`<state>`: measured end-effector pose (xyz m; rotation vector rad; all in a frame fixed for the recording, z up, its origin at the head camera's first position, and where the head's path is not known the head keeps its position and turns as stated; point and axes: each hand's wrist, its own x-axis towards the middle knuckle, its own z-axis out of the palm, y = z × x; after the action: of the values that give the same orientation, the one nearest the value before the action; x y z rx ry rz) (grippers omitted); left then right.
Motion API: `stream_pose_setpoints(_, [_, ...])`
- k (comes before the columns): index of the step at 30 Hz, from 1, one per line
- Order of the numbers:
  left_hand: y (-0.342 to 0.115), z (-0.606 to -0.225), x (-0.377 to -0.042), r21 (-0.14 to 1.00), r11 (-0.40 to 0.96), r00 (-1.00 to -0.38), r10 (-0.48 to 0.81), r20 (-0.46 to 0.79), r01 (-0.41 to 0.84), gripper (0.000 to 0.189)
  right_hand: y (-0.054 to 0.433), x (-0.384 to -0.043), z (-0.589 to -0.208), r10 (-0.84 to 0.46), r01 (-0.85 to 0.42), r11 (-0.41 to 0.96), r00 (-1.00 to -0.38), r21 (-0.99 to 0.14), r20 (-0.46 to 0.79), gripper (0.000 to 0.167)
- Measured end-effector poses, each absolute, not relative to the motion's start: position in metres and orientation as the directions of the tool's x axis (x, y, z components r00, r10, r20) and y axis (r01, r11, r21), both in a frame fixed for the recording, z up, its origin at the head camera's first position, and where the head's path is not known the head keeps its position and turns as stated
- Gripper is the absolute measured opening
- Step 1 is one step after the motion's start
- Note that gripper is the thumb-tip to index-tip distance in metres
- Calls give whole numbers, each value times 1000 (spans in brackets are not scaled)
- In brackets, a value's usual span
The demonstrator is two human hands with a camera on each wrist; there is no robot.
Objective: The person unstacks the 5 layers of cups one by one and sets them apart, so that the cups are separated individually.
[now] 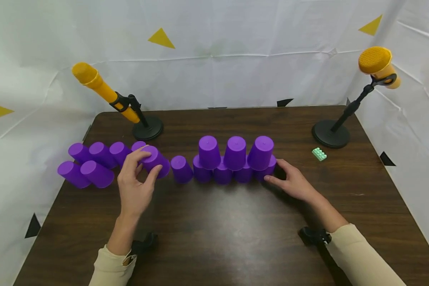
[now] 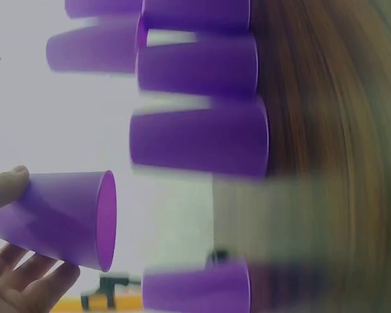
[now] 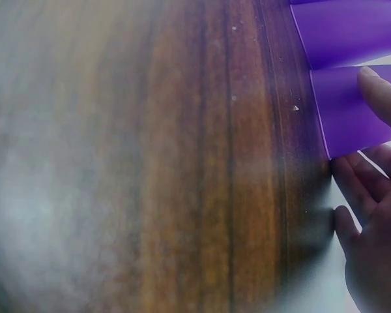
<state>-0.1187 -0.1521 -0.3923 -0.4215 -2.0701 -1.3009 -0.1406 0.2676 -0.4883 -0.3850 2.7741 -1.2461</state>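
Wood-grain bench (image 1: 214,238), nearest. Left hand (image 1: 134,194) grips a purple cup (image 1: 156,163), mouth down, clear of the bench; right hand (image 1: 294,183) pinches the lower row's end cup (image 1: 261,174). Three upper cups (image 1: 235,153) bridge that row; yellow microphone (image 1: 107,92) beyond. Advised: lower level, release evenly, steady without squeezing.

Lab-like setting, white sheet walls (image 1: 243,83), yellow triangles (image 1: 161,39), black triangles (image 1: 33,227), dark table (image 1: 236,230)
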Motion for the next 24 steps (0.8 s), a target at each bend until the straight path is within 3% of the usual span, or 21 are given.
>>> stream_pose_setpoints(3, [-184, -403, -119, 677, 532, -739, -134, 660, 508, 38, 268, -142, -488, -260, -201, 637, -965, -744, 37, 63])
stream_pose_setpoints(8, [-237, -434, -125, 666, 691, -788, -228, 572, 283, 39, 268, -142, -489, -260, -194, 635, -965, -748, 30, 64])
stream_pose_setpoints(12, [-254, -442, -126, 631, 761, -825, -254, 504, 151, 39, 268, -141, -489, -255, -192, 637, -966, -746, 31, 64])
stream_pose_setpoints(24, [-261, -453, -138, 554, 825, -861, -200, 469, 110, 38, 266, -141, -488, -250, -196, 635, -967, -747, 41, 65])
